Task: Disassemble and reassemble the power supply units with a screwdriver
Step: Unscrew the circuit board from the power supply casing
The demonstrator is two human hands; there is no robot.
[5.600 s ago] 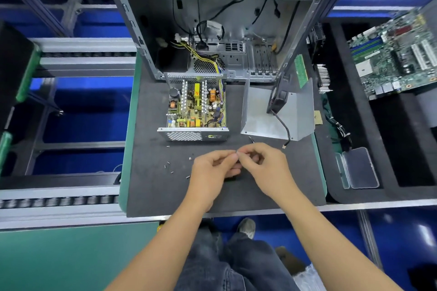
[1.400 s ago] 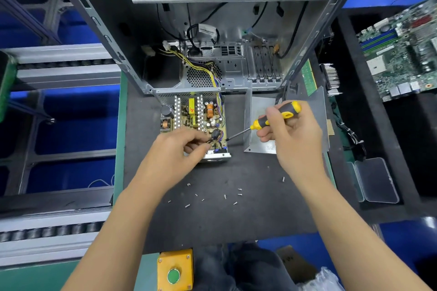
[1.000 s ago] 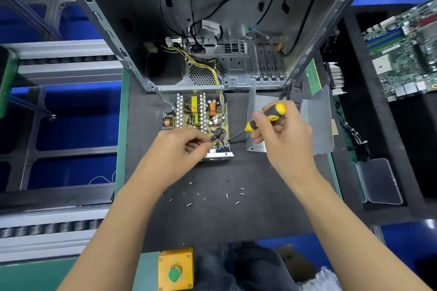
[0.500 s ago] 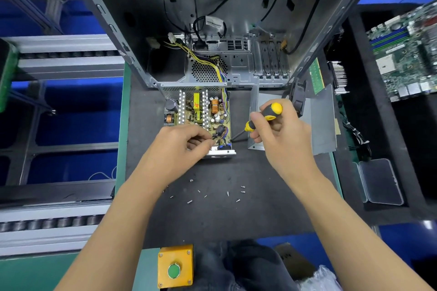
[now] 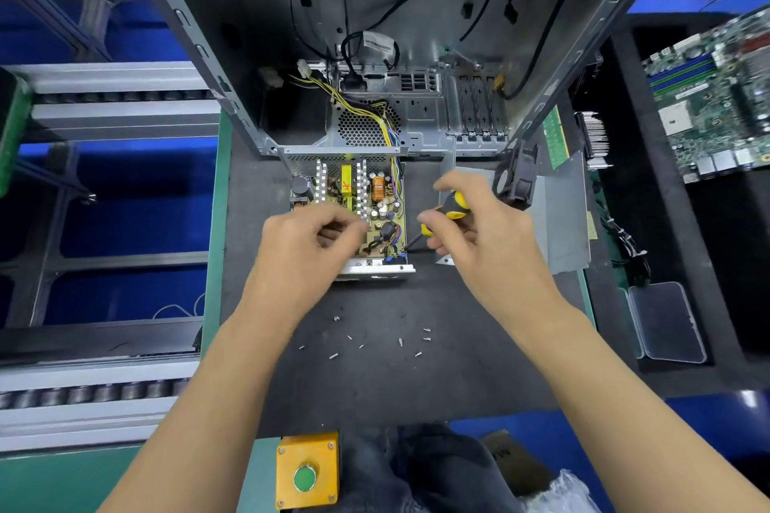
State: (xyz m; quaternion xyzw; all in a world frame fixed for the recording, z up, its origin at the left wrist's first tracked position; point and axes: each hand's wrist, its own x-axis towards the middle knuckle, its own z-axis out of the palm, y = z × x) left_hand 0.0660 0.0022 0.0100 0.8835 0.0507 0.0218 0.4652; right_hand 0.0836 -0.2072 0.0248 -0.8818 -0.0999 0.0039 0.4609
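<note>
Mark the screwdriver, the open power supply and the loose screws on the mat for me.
screwdriver (image 5: pixel 455 206): head view, on the yellow and black handle gripped by the right hand (image 5: pixel 483 233).
power supply (image 5: pixel 348 187): head view, on the exposed circuit board.
loose screws (image 5: pixel 401 342): head view, on one screw of the scatter on the mat.

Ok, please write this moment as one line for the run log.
right hand grips screwdriver | tip at near right corner of open power supply unit | left hand over board, fingers curled | loose screws on mat

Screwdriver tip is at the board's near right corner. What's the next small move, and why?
Probably turn the screwdriver in the right hand: its tip sits at the corner of the open power supply, steadied by the left hand.
</note>
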